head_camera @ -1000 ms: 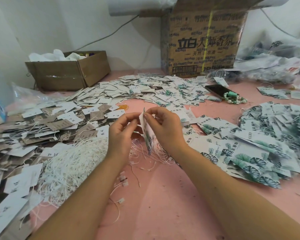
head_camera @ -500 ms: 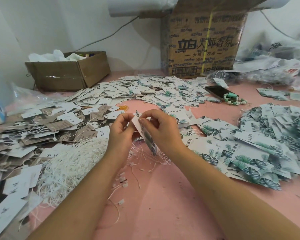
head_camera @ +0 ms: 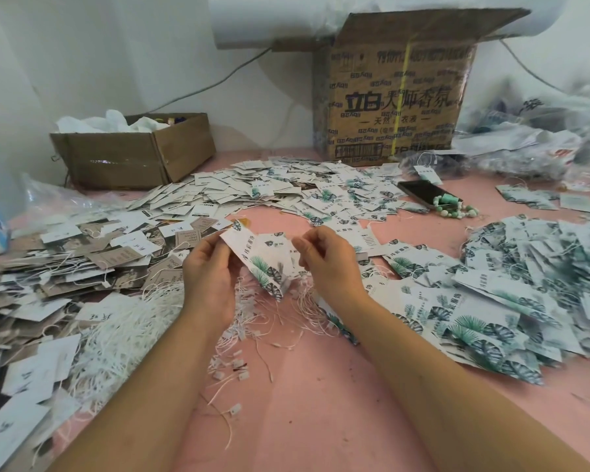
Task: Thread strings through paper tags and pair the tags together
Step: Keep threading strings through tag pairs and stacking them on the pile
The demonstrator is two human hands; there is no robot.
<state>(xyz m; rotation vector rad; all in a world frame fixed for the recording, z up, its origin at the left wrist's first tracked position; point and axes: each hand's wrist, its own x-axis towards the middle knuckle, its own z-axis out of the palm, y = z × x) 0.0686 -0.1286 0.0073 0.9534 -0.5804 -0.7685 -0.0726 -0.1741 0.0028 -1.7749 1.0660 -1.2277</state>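
pink table [head_camera: 321, 413] before a white wall, covered almost everywhere with paper tags. over its middle the left hand [head_camera: 207, 281] grips a tag [head_camera: 264, 264] by the upper left corner, thumb on the front and fingers behind. the tag is white with green leaves printed on its lower end, and it hangs tilted, the low end toward the right. the right hand [head_camera: 327, 264] has curled fingers and pinches at the right edge of the tag; if a string is also between these fingertips i cannot tell. a small tag [head_camera: 274, 242] shows just behind the upper edge; held or lying on the table, i cannot tell. both forearms are bare.

just under the hands loose strings [head_camera: 273, 315] lie on the table, some with little white clips. left of them is a thick string pile [head_camera: 126, 338]. further left lies a left heap [head_camera: 48, 267] of grey, brown and white tags. beyond the hands is a far heap [head_camera: 252, 192] of mostly white tags, and at the right a right heap [head_camera: 491, 308] of leaf tags.

near the far heap a phone [head_camera: 423, 192] lies flat, with beads [head_camera: 457, 208] touching its near end. a big box [head_camera: 395, 97] with printed characters stands open at the wall. a small box [head_camera: 133, 155] left of it holds white material. clear bags [head_camera: 532, 144] are piled at the far right.
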